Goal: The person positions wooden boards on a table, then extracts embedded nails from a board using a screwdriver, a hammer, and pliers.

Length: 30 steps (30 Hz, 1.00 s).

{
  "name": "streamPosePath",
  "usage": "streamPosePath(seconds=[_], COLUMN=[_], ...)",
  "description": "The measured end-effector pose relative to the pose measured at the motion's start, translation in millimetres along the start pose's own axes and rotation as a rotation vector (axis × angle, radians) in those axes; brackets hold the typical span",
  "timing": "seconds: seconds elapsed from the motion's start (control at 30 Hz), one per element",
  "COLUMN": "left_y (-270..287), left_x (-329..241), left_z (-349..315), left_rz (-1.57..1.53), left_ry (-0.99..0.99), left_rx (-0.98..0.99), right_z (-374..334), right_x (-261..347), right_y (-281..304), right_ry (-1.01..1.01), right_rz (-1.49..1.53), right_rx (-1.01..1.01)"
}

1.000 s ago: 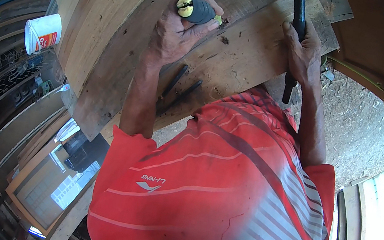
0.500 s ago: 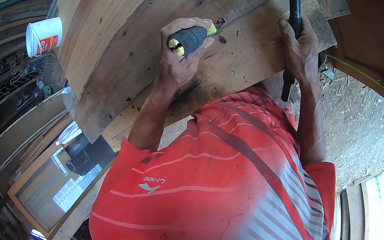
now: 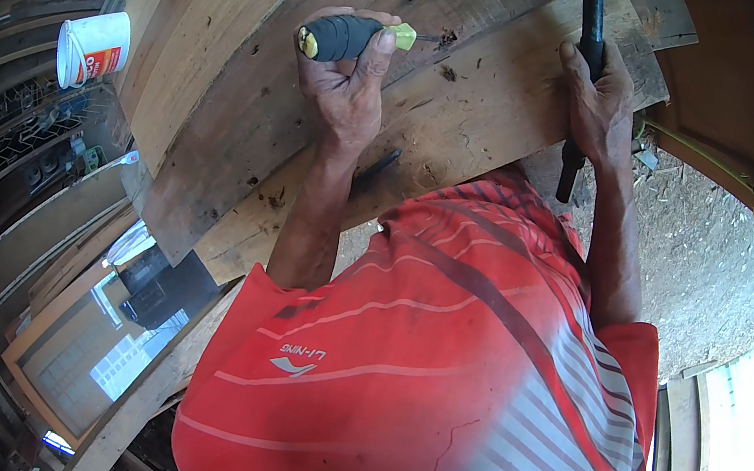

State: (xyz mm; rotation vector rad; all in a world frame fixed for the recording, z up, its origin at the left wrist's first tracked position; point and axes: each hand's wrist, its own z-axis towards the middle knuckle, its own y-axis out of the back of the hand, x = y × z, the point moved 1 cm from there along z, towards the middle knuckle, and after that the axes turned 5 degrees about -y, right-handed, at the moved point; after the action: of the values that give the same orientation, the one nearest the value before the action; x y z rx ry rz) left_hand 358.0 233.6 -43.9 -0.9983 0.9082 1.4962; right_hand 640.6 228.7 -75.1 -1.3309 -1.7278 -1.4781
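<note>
In the head view, a thin-shanked tool (image 3: 342, 37) is held by its dark, wrapped handle in the left hand (image 3: 350, 111), fingers curled around it, above the wooden boards (image 3: 495, 126). Tip contact near the dark debris (image 3: 447, 38) cannot be confirmed. A dark bar (image 3: 592, 12) is firmly encircled by the right hand (image 3: 601, 108). If the shank is loaded off-axis, slipping and gouging could be caused. Pale lettering is carried by the red shirt (image 3: 382, 326); an orange-red label is borne by the white bucket (image 3: 82, 31).
</note>
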Motion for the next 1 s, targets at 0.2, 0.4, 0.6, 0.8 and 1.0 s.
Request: streamPosePath(seconds=[0.2,0.4,0.6,0.8,1.0], left_y=[-1,-8,-13,-23,-29], left_x=[5,6,6,11,11], left_z=[-6,-9,-13,-25,-26], left_rz=[-0.030,-0.020,-0.004,-0.160,-0.184], left_ry=[0.102,0.200,0.278,0.302,0.346], left_rx=[-0.026,-0.171,-0.217,-0.397,-0.407], right_z=[-1,0,-1,-2,-1], right_x=[1,0,2,7,6], right_y=[0,0,-1,-2,-3], right_ry=[0.003,0.003,-0.017,-0.040,-0.023], right_rz=[0.004,-0.017,-0.002,0.022,0.014], right_rx=[0.004,-0.006,-0.004,0.007,-0.015])
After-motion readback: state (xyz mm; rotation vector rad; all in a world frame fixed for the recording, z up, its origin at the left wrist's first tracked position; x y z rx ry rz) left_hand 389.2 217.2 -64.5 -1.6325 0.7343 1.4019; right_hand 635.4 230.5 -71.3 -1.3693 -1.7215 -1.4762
